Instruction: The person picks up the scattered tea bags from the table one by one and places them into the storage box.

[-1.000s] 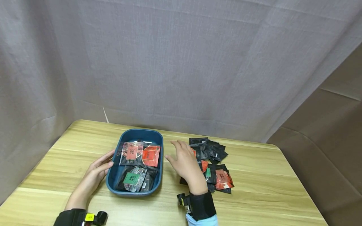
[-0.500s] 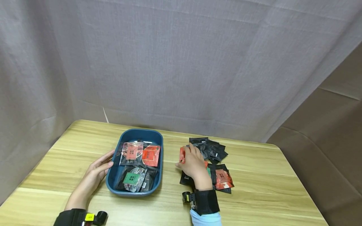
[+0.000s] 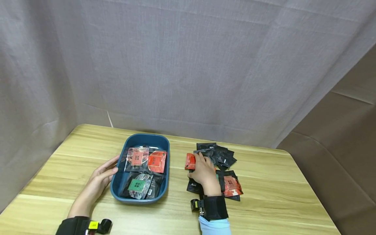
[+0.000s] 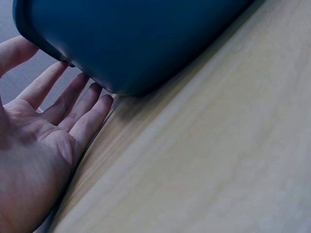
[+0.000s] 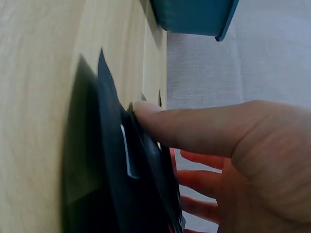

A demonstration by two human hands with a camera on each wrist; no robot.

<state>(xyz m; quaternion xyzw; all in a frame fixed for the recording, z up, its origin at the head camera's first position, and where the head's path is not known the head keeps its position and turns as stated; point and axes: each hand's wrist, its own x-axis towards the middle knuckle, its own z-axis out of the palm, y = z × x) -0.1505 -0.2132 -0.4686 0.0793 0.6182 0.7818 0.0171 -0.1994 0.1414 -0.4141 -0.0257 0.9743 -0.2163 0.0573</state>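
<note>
Blue tray (image 3: 118, 182) near the table's (image 3: 276, 199) left-centre holds several sachets – part filled. Loose pile (image 3: 223, 156) toward the right edge remains, seemingly the larger share. Right hand (image 3: 204, 171) pinches a red sachet (image 3: 189, 161) at the pile's left edge. Left hand (image 3: 101, 178) – fingers straight, touching the tray's left wall.

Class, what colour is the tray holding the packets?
Dark blue tray, clearest in the head view.

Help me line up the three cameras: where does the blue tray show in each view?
Head: blue tray sits left of centre on the wooden table, left hand at its side.
Left wrist: its wall fills the top.
Right wrist: a corner at the top edge.
Shared landmark: the table.
</note>
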